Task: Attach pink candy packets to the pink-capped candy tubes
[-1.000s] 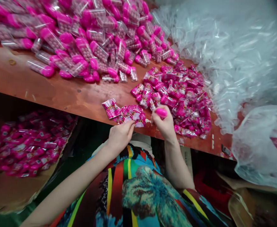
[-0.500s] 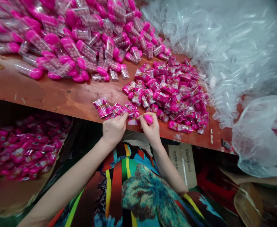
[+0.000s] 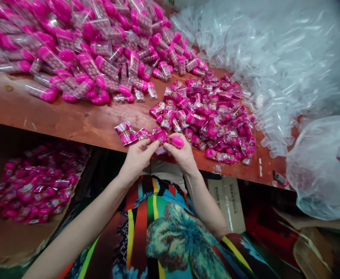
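Note:
My left hand (image 3: 136, 158) and my right hand (image 3: 180, 154) meet at the near edge of a red-brown table (image 3: 79, 120). Together they pinch a pink printed sachet (image 3: 159, 136). A pink-capped tube shows in my right fist, its cap (image 3: 177, 142) sticking out on top. Other loose sachets (image 3: 126, 133) lie just left of my fingers. A heap of the same pink sachets (image 3: 213, 116) spreads to the right.
A big pile of pink-capped tubes filled with pink balls (image 3: 100, 46) covers the far left of the table. Empty clear tubes (image 3: 274, 66) pile up at the right, beside a clear plastic bag (image 3: 323, 166). A cardboard box of packed pink items (image 3: 33, 182) stands lower left.
My right hand came left from the sachet heap with the capped tube to meet my left hand. Both hands have lifted one sachet from the small row at the table edge.

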The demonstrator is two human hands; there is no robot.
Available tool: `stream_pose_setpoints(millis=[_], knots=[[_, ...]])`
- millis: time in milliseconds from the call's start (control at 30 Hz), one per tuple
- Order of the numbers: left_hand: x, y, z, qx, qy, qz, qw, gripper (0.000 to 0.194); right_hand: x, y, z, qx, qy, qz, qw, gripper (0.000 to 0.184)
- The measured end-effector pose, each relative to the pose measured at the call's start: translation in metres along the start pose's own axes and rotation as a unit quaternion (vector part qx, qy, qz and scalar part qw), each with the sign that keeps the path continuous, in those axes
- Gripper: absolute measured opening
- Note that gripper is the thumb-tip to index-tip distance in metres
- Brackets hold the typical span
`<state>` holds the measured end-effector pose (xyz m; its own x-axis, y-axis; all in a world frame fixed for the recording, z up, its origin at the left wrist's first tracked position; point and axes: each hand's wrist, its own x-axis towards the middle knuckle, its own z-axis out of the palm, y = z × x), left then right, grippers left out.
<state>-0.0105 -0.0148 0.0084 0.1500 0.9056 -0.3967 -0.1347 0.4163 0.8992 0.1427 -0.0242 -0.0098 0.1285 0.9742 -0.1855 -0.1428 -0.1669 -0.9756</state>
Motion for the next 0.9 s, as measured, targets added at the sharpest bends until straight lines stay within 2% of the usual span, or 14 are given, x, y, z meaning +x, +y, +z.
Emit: stream_pose_setpoints(millis=[67, 200, 333, 533, 633, 700, 767, 833, 900], knots=[[0.002, 0.001, 0.000, -0.022, -0.030, -0.030, 0.999, 0.029, -0.001, 0.001, 0.001, 0.010, -0.008, 0.005, 1.000, 0.032], [0.005, -0.007, 0.002, -0.066, -0.004, -0.024, 0.997, 0.040, -0.001, 0.006, 0.008, 0.031, 0.013, 0.010, 0.999, 0.033], [0.003, -0.010, 0.004, -0.098, 0.011, -0.035, 0.994, 0.037, -0.001, 0.012, 0.011, 0.048, 0.013, 0.005, 0.999, 0.032], [-0.004, 0.000, 0.000, -0.073, -0.036, -0.066, 0.995, 0.039, 0.001, 0.013, 0.006, 0.069, -0.022, 0.016, 0.997, 0.029], [-0.006, 0.004, -0.001, -0.089, -0.016, -0.059, 0.994, 0.039, 0.004, 0.009, 0.005, 0.079, -0.021, 0.035, 0.996, 0.036], [-0.005, 0.005, -0.001, -0.128, 0.000, -0.064, 0.990, 0.037, 0.004, 0.004, 0.004, 0.111, 0.004, 0.047, 0.993, 0.041], [-0.003, 0.006, -0.002, -0.169, 0.016, -0.071, 0.983, 0.035, 0.001, -0.003, 0.002, 0.141, 0.015, 0.052, 0.988, 0.035], [-0.001, 0.007, -0.003, -0.206, 0.029, -0.078, 0.975, 0.034, -0.006, -0.009, -0.001, 0.147, -0.007, 0.050, 0.988, 0.024], [0.000, 0.007, -0.003, -0.238, 0.040, -0.087, 0.967, 0.035, -0.015, -0.011, -0.001, 0.131, -0.035, 0.047, 0.990, 0.022]])
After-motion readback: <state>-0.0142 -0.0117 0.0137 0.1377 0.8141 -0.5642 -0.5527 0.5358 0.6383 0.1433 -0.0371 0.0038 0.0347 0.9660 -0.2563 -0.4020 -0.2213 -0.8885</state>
